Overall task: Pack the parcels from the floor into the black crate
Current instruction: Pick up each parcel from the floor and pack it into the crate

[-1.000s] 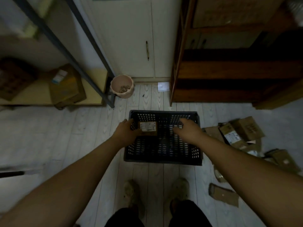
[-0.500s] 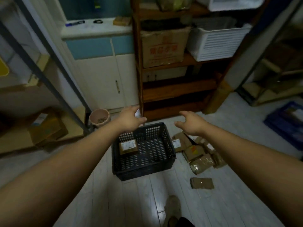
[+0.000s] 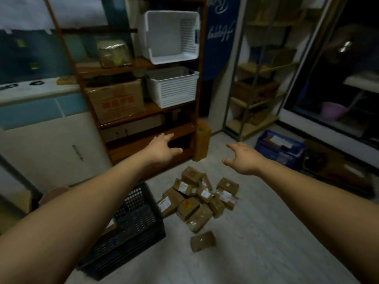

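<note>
The brown parcels (image 3: 202,198) lie heaped on the pale floor (image 3: 266,232), just to the right of the black crate (image 3: 135,222), and the nearest ones almost touch its wall. One flat parcel (image 3: 202,241) lies by itself, a little nearer to me than the heap. My left forearm crosses the crate and hides most of its inside.

Both my arms reach forward above all this. My left hand (image 3: 162,148) and my right hand (image 3: 244,158) hang in the air well apart, fingers spread and loose, holding nothing and touching nothing.

Beyond my hands stands a dark wooden shelf (image 3: 143,140) with a cardboard box (image 3: 117,101) and two white baskets (image 3: 172,87). A blue crate (image 3: 279,146) sits on the floor further right.
</note>
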Available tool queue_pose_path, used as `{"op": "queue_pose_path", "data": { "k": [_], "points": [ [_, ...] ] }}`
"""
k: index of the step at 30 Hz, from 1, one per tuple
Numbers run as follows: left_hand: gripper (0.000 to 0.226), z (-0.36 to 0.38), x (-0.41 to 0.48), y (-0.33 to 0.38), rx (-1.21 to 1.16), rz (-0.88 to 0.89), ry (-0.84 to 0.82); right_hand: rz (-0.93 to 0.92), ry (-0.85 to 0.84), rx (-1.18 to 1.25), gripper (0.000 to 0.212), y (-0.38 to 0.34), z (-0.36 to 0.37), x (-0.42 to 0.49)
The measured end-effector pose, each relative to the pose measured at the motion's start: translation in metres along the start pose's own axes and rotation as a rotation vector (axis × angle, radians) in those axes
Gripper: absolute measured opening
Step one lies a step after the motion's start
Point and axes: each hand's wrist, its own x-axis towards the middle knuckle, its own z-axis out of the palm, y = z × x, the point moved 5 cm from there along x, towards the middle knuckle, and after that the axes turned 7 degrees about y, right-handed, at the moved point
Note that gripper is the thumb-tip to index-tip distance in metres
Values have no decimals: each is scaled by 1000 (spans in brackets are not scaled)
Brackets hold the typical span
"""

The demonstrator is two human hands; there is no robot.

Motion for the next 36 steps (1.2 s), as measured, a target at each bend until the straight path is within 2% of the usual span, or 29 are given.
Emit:
{"op": "queue_pose_path", "data": {
  "k": [6, 11, 18, 27, 36],
  "points": [
    [71, 88, 14, 122, -10, 78, -29, 44, -6, -66, 73, 133, -50, -25],
    [73, 140, 32, 169, 28, 92, -79, 68, 8, -62, 72, 201, -72, -23],
    [75, 177, 92, 188, 65, 88, -113, 93, -2, 12, 71, 241, -67, 28],
    [77, 218, 224, 198, -11, 43, -168, 111, -73, 18, 72, 285, -63, 150],
    [75, 248, 306, 213, -12, -19, -195, 82, -164, 44, 72, 327, -54, 250]
  ]
}}
